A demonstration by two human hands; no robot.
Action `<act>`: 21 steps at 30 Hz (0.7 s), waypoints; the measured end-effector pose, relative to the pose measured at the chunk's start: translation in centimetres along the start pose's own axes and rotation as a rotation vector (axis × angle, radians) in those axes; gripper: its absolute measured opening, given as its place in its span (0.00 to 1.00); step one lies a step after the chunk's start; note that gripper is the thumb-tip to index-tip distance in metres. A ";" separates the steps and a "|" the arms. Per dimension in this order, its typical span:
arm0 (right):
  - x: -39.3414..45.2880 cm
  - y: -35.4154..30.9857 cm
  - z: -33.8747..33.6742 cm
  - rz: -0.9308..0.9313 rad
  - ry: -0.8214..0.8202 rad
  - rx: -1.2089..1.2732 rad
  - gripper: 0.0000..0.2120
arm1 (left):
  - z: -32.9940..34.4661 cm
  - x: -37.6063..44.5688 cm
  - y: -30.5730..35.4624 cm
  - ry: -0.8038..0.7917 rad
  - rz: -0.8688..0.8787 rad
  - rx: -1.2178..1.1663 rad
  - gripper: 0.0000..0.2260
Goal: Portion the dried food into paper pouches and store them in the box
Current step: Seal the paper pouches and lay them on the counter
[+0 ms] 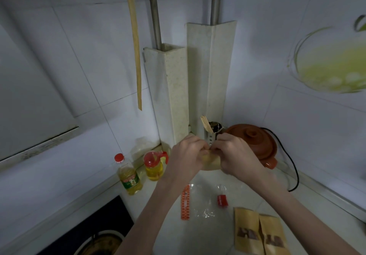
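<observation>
Head view: left hand (185,156) and right hand (235,153) pinch a paper pouch (211,162) held between them.

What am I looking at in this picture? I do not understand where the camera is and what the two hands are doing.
There is no machine here. The camera sits on a person's head and looks down at a kitchen counter in a tiled corner. The left hand and the right hand together pinch the top of a paper pouch, held above the counter. Two more pouches with small windows lie flat at the lower right. Between the arms lies a clear plastic bag with an orange strip. On the left stand two oil bottles; behind the hands are a metal chopstick holder and a brown clay pot.
</observation>
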State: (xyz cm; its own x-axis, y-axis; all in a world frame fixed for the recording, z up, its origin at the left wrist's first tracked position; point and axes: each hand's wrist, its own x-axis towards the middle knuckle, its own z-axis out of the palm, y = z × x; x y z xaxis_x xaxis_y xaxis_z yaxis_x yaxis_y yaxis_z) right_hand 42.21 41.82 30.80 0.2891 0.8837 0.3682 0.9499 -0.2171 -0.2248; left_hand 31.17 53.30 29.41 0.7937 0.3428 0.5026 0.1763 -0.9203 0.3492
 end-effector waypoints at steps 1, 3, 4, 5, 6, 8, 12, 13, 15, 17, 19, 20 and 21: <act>0.0 -0.1 -0.1 0.001 0.001 0.008 0.08 | -0.1 0.0 0.0 -0.004 0.006 0.001 0.02; 0.1 -0.1 0.0 -0.003 0.002 0.015 0.08 | -0.3 0.0 0.0 -0.008 0.011 0.002 0.02; 0.1 0.0 0.1 -0.003 0.004 0.019 0.07 | -0.3 -0.1 0.0 -0.008 0.010 0.004 0.02; 0.1 0.0 0.3 -0.004 0.007 0.024 0.07 | -0.2 -0.2 0.0 -0.006 0.004 0.003 0.03; 0.1 0.0 0.4 -0.005 0.009 0.030 0.07 | -0.2 -0.3 0.0 -0.003 -0.004 -0.003 0.03; 0.1 -0.1 0.7 -0.013 0.015 0.044 0.07 | -0.1 -0.5 -0.2 0.001 -0.016 -0.017 0.03; 0.2 -0.3 1.0 -0.036 0.017 0.087 0.06 | -0.2 -0.5 -0.6 -0.030 0.007 -0.008 0.06; 0.2 -0.3 1.1 -0.038 0.013 0.082 0.06 | -0.2 -0.4 -0.6 -0.036 0.018 0.000 0.07; 0.3 -0.1 1.2 -0.038 0.016 0.076 0.06 | -0.3 -0.4 -0.9 -0.027 0.034 -0.006 0.06; 0.4 0.0 1.1 -0.035 0.046 0.084 0.06 | -0.2 -0.4 -1.2 0.007 0.036 -0.061 0.03; 0.4 0.1 1.1 -0.032 0.084 0.100 0.06 | -0.2 -0.3 -1.8 0.044 0.022 -0.111 0.02; 0.3 0.2 1.1 -0.024 0.099 0.107 0.05 | -0.1 -0.3 -2.1 0.053 0.013 -0.120 0.01; 0.3 0.3 1.2 -0.010 0.111 0.118 0.05 | 0.0 -0.2 -2.4 0.053 0.004 -0.124 0.01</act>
State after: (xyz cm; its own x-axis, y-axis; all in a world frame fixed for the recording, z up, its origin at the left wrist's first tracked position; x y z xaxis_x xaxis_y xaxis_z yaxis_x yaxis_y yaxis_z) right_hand 42.48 42.45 29.78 0.2976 0.8326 0.4671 0.9340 -0.1526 -0.3231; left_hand 30.57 55.47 28.50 0.7620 0.3515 0.5439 0.0975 -0.8926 0.4403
